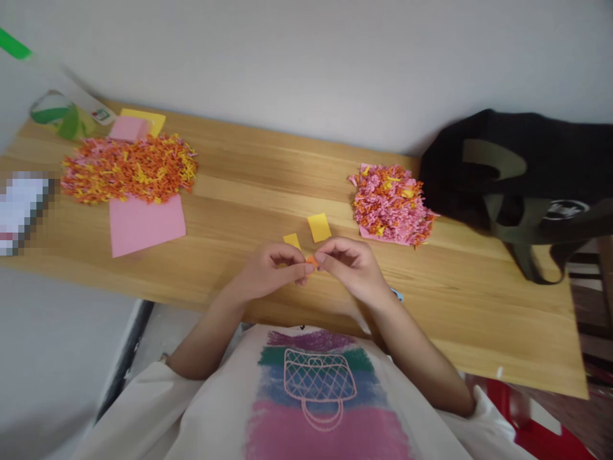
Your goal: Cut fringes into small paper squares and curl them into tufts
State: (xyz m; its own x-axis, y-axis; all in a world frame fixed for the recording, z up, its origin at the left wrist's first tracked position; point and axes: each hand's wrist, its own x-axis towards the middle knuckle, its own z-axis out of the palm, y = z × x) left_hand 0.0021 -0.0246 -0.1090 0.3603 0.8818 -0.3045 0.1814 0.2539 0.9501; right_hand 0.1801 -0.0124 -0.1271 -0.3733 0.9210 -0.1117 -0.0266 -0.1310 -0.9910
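My left hand (275, 273) and my right hand (355, 267) meet above the front half of the wooden table. Between their fingertips is a small piece of orange paper (311, 261), pinched from both sides and mostly covered by the fingers. Just beyond the hands lie a yellow paper square (319, 227) and a second yellow paper piece (291, 241), partly behind my left hand. A bit of a blue object (397, 294) peeks out beside my right wrist; its kind is hidden.
To the left, a heap of orange, yellow and pink paper bits (131, 169) rests partly on a pink sheet (147, 225). A smaller heap (391, 204) lies right of my hands, near a black bag (522, 172). Pink sticky notes (128, 128) sit at the back left.
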